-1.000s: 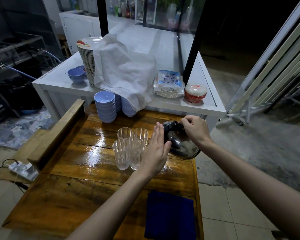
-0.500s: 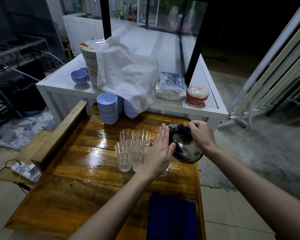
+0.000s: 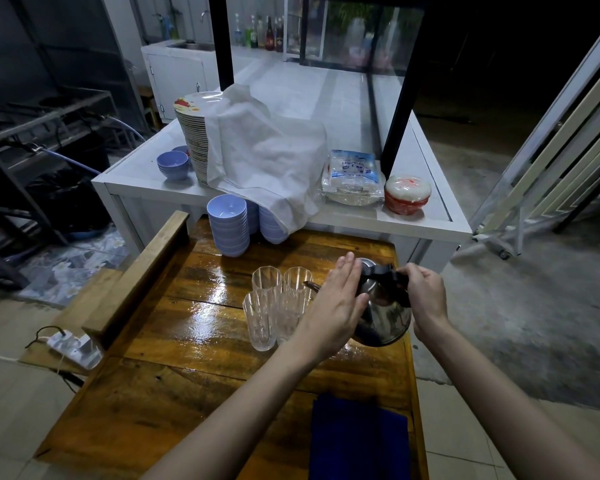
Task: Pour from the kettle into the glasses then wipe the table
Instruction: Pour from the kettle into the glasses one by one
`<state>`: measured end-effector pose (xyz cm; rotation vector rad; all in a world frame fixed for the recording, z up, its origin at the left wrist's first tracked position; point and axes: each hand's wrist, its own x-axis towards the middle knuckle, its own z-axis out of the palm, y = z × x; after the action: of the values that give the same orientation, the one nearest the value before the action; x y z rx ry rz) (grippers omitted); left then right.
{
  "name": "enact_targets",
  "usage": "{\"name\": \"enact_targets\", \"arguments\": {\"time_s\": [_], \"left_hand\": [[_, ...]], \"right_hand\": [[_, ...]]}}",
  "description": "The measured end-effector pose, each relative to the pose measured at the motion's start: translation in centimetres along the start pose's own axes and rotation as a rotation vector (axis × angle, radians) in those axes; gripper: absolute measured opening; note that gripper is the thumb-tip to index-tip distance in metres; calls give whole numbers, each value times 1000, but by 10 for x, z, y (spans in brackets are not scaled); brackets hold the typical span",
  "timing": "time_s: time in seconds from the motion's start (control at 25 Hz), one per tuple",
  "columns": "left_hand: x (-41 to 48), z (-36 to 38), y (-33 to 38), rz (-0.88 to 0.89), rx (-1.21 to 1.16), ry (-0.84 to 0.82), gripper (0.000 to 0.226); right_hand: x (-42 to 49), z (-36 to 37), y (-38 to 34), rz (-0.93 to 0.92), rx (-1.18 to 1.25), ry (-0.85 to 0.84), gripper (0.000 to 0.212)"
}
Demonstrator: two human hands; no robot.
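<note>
The steel kettle (image 3: 383, 313) has tipped further toward the glasses (image 3: 278, 303) than it was a second ago: its spout now reaches out past the left fingers (image 3: 347, 271) to sit over the rim of the far right glass, where before it hung short of the cluster. The right hand (image 3: 425, 297) is clenched around the black handle at the kettle's top, and the left hand (image 3: 336, 306) lies flat and spread against the kettle's side and lid, grasping nothing, only steadying. No stream is visible at the spout, and the four glasses look clear; I cannot tell whether liquid is in them. By my reading the pour is just beginning. The kettle is held above the right edge of the wet wooden worktop (image 3: 174, 344), glasses just beyond the left fingertips. The blue cloth (image 3: 359, 441) lies untouched near the body, well behind both wrists, ready for wiping.
</note>
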<state>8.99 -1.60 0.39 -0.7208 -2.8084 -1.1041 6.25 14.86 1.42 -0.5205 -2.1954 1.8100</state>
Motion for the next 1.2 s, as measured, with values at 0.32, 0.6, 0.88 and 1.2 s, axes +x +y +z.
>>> {"name": "enact_targets", "arguments": {"time_s": [0.32, 0.6, 0.88, 1.2], "left_hand": [[-7, -16, -23, -82, -92, 105, 61], [-17, -19, -29, -158, -149, 146, 62], [-16, -18, -33, -178, -166, 196, 62], [-18, -18, -36, -198, -173, 209, 63]], "right_hand": [[9, 34, -32, -197, -195, -117, 32], [20, 53, -46, -291, -383, -181, 31], [25, 64, -58, -424, -445, -239, 32], [26, 72, -60, -535, -502, -263, 35]]}}
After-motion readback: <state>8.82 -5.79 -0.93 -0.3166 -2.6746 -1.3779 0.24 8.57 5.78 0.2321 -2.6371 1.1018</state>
